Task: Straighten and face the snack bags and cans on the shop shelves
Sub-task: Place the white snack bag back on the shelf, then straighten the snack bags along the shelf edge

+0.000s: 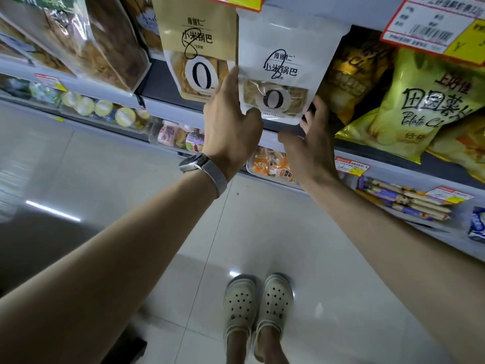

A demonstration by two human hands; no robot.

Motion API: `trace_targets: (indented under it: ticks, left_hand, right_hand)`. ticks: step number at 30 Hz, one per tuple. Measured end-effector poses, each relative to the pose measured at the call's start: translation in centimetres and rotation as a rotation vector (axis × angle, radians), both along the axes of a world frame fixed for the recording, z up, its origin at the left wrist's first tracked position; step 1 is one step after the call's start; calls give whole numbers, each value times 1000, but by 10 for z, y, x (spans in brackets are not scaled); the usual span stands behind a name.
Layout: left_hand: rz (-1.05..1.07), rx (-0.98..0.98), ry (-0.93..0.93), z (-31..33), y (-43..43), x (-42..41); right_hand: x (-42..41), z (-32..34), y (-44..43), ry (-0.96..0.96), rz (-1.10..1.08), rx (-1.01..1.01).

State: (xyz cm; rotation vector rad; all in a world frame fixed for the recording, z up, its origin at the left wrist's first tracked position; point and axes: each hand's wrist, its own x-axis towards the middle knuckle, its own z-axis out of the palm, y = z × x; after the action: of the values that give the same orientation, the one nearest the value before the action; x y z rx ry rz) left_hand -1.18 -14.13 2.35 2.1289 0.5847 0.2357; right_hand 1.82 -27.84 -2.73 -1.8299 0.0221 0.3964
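A shop worker squares up a white snack pouch [282, 67] on a display shelf, both hands on it. The left hand [231, 122] cups the pouch's left edge & lower corner, thumb across the front, fingers up along the side. The right hand [311, 145] props the lower right corner from beneath, fingertips tucked behind the bag. Grip looks light, prob. a steadying hold so the printed face turns outward, not a lift; the pouch sits tilted, its bottom swung toward the left hand, so the job on it is judged unfinished.

Just beyond the left hand's fingertips stands a tan pouch [195, 46] of the same brand, already face-out & touching the white one's edge. That makes 2 pouches of this line in view, 1 white, 1 tan. Past the right hand lean the crisp bags: a yellow-green one [409, 101] & a darker gold one [349, 72] squeezed behind the white pouch, w/ at least one more at the frame edge, count uncertain. Further out from the left hand, clear-fronted bags [99, 46] slump on the shelf. Below both wrists run lower shelves [409, 177] of small packets, too blurred to count. A watch [199, 166] rides the left wrist.
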Motion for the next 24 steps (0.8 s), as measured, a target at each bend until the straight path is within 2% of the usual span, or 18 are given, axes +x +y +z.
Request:
trace_targets:
  ticks: [4, 8, 14, 19, 24]
  left_hand:
    - [-104, -30, 1, 5, 2, -3]
    - [-172, 14, 103, 10, 6, -5]
    - [-317, 185, 306, 23, 4, -30]
    - [-428, 274, 424, 27, -4, -54]
    - [-474, 329, 425, 21, -32, -68]
  right_hand:
    - [-3, 6, 4, 15, 5, -41]
    - [-5, 17, 0, 54, 40, -129]
    - [-17, 37, -15, 94, 171, -527]
    - [-33, 59, -40, -66, 286, -766]
    - [-44, 64, -90, -288, 282, -890]
